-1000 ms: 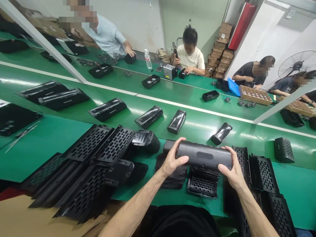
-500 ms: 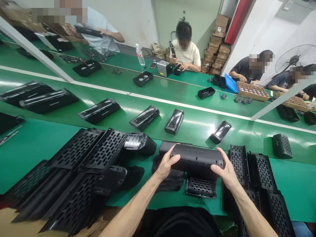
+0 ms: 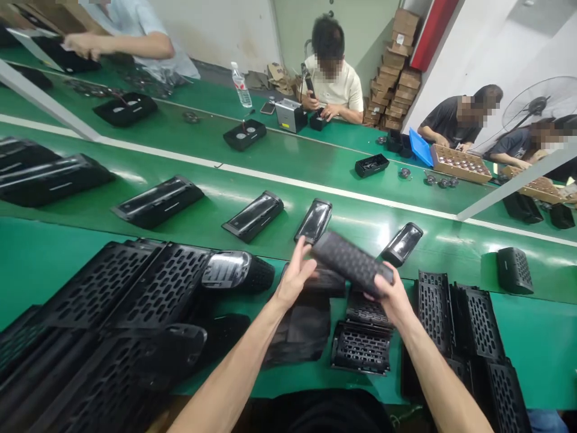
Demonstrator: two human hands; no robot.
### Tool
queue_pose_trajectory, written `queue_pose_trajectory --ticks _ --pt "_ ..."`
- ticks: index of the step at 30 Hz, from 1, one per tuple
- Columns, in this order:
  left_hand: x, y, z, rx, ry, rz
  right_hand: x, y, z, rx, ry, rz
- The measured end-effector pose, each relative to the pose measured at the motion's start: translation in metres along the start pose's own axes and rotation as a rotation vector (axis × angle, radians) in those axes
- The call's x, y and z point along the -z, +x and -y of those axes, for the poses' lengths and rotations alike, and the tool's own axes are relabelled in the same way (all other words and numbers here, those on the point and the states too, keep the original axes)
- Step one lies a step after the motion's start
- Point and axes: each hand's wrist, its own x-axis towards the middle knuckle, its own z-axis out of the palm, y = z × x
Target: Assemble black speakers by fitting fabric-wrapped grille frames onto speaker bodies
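Over the bench's far edge, a long black speaker housing (image 3: 354, 258) with a dotted, perforated face is tilted, its right end lower, and blurred by motion. My right hand (image 3: 391, 293) is closed round that lower end. At the other end, my left hand (image 3: 294, 278) has its fingers stretched and apart; whether a fingertip touches the housing I cannot tell. Below lie a black perforated grille panel (image 3: 361, 349) and a pile of dark, thin sheets (image 3: 309, 328). One black housing with a glossy face (image 3: 313, 219) lies just beyond my left fingertips.
Stacked grille panels (image 3: 153, 282) fill the left of the bench, and more grille panels (image 3: 435, 307) stand at the right. Several housings lie along the green conveyor belt (image 3: 252, 180). Across it, a person (image 3: 336, 78) works with a handheld tool. A white post (image 3: 49, 102) slants at the left.
The housing has turned from level, smooth side showing, to tilted with its perforated face showing. My left hand has loosened from its end. The view has shifted slightly right.
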Motion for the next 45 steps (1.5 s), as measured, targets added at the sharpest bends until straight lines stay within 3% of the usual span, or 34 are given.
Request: queue_pose_trajectory --ticks 2,5,8,12,14,16,19,21,23,25,27,32,34,37,41,45 --pt "0.006 0.001 -0.003 -0.019 0.064 -0.182 -0.019 0.049 0.006 -0.068 0.104 -0.081" --pt "0.026 -0.026 0.004 -0.03 0.243 -0.381 -0.043 0.123 0.007 -0.127 0.125 -0.184" --pt "0.045 -0.073 0.024 0.102 0.462 -0.37 -0.051 0.173 -0.002 -0.186 0.108 -0.268" --pt "0.048 -0.112 0.05 0.451 0.848 -0.205 -0.04 0.19 -0.01 -0.197 0.04 -0.322" --pt "0.043 -0.113 0.058 0.536 1.046 -0.097 -0.033 0.179 -0.007 -0.173 -0.014 -0.35" --pt "0.038 -0.107 0.062 0.538 1.165 -0.011 -0.026 0.155 -0.003 -0.113 -0.072 -0.375" --pt "0.035 -0.103 0.063 0.502 1.204 0.058 -0.018 0.091 -0.01 0.019 -0.133 -0.334" --pt "0.036 -0.104 0.063 0.476 1.202 0.075 -0.014 0.039 -0.029 0.045 -0.194 -0.18" --pt "0.038 -0.107 0.062 0.449 1.211 0.077 -0.014 -0.009 -0.056 -0.002 -0.444 0.199" --pt "0.039 -0.109 0.062 0.417 1.227 0.075 -0.018 -0.045 -0.085 -0.067 -0.522 0.318" --pt "0.039 -0.109 0.063 0.37 1.233 0.1 -0.024 -0.067 -0.109 -0.107 -0.538 0.326" --pt "0.046 -0.115 0.062 0.25 1.173 0.182 -0.032 -0.092 -0.133 -0.143 -0.543 0.341" --pt "0.05 -0.12 0.058 0.173 1.001 0.188 -0.028 -0.096 -0.133 -0.158 -0.531 0.335" --pt "0.051 -0.13 0.048 0.114 0.559 0.232 -0.02 -0.095 -0.13 -0.179 -0.481 0.269" --pt "0.042 -0.141 0.036 0.206 0.082 0.228 -0.022 -0.089 -0.122 -0.246 -0.357 0.282" --pt "0.033 -0.148 0.035 0.342 -0.162 0.146 -0.032 -0.093 -0.115 -0.303 -0.306 0.375"
